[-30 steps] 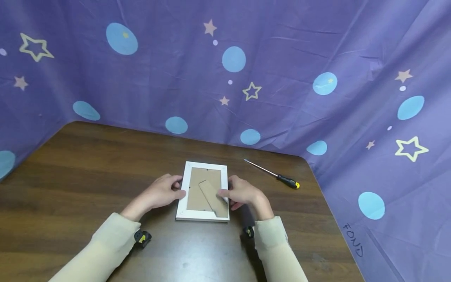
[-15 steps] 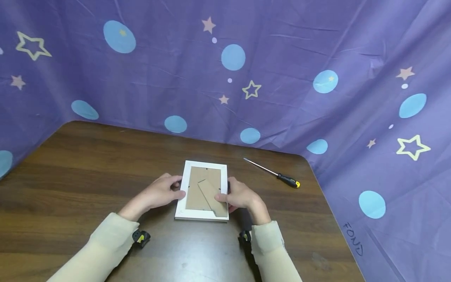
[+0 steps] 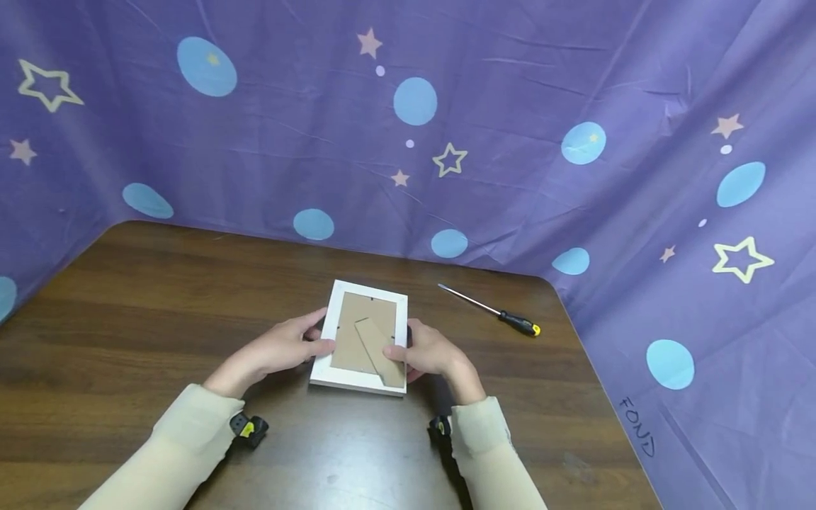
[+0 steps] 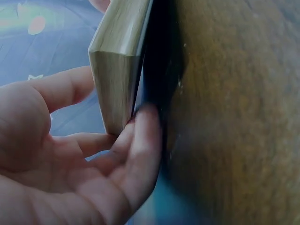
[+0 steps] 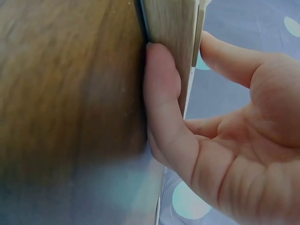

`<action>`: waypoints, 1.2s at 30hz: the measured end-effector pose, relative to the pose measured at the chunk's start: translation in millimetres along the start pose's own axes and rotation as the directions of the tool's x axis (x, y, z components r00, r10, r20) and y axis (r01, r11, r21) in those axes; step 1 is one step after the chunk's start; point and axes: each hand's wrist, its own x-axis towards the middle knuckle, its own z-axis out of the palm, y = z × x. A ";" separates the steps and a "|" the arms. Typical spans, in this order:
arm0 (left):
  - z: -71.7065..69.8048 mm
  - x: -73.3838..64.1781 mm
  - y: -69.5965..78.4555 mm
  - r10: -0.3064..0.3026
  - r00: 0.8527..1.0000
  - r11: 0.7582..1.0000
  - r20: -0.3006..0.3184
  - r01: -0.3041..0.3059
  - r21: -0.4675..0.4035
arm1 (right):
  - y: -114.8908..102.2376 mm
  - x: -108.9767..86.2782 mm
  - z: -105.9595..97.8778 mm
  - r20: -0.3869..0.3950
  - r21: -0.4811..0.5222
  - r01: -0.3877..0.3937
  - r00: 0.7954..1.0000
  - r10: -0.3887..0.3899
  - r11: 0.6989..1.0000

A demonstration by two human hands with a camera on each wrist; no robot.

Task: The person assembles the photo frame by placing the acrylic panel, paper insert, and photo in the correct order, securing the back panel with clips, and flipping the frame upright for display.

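A white picture frame (image 3: 357, 378) lies back side up between both hands, its tan backing board (image 3: 350, 347) and slanting easel stand (image 3: 375, 343) showing. My left hand (image 3: 280, 348) grips the frame's left border, thumb on top; in the left wrist view its fingers curl under the lower edge of the frame (image 4: 112, 84), with a dark gap between frame and table. On the opposite side, my right hand (image 3: 436, 352) holds the border, thumb on the easel stand. In the right wrist view its fingers (image 5: 164, 103) press along the side of the frame.
A screwdriver (image 3: 519, 324) with a black and yellow handle lies on the brown wooden table (image 3: 191, 283), right of and behind the frame. A purple cloth (image 3: 287, 142) with stars and dots hangs along the back and sides. Both wrists wear a small black device (image 3: 250, 428).
The frame has shifted slightly left and away and turned a little clockwise, its left edge now raised. Both hands have moved with it; the right thumb has slid onto the stand.
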 end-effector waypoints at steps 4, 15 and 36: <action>2.5 2.1 0.0 0.030 0.999 0.989 0.037 -0.024 -0.149 | 1.2 1.5 1.0 -0.003 -0.020 0.001 1.000 -0.001 1.000; 3.3 0.6 15.3 0.094 0.990 0.980 -0.108 -0.111 -0.165 | -2.0 2.3 3.9 -0.055 -0.117 -0.003 0.998 -0.004 0.993; 31.8 3.5 21.3 0.294 0.910 0.922 -0.292 -0.351 -0.163 | -4.0 5.6 10.3 -0.069 -0.196 0.045 0.996 -0.060 0.980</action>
